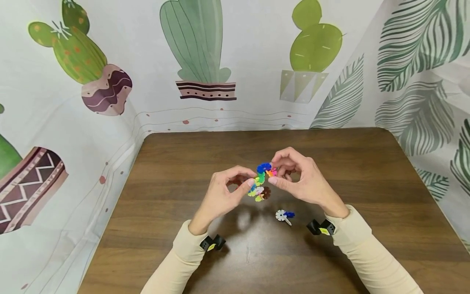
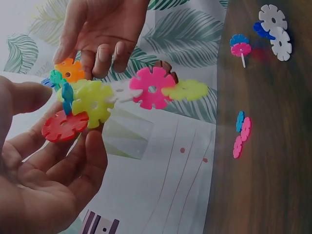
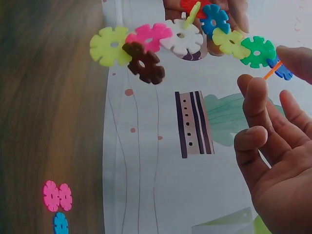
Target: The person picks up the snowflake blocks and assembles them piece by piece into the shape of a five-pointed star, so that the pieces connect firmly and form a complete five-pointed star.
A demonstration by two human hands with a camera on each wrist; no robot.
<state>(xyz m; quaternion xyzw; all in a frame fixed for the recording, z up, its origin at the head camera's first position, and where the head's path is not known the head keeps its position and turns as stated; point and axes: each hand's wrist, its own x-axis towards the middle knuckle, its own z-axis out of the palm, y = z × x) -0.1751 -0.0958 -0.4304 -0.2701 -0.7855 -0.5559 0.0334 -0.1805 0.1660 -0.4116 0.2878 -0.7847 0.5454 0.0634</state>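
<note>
A chain of joined flower-shaped plastic discs hangs between both hands above the table. My left hand (image 1: 224,192) pinches its near end, where a red disc (image 2: 65,126), a blue disc (image 3: 214,19) and a yellow-green disc (image 2: 92,103) meet. At the other end, my right hand (image 1: 302,175) holds the part with the dark blue disc (image 1: 264,168) and the orange disc (image 2: 70,70), beside a green disc (image 3: 258,52). A white disc (image 3: 183,37), a pink disc (image 2: 152,88), a brown disc (image 3: 144,63) and another yellow-green disc (image 3: 110,46) stick out as a free branch.
On the wooden table (image 1: 165,163), a joined white and dark blue piece (image 1: 281,215) lies below my right hand. In the left wrist view, a blue and pink piece (image 2: 241,49) and another pink and blue group (image 2: 245,128) lie on the table. A cactus-print cloth (image 1: 257,81) hangs behind.
</note>
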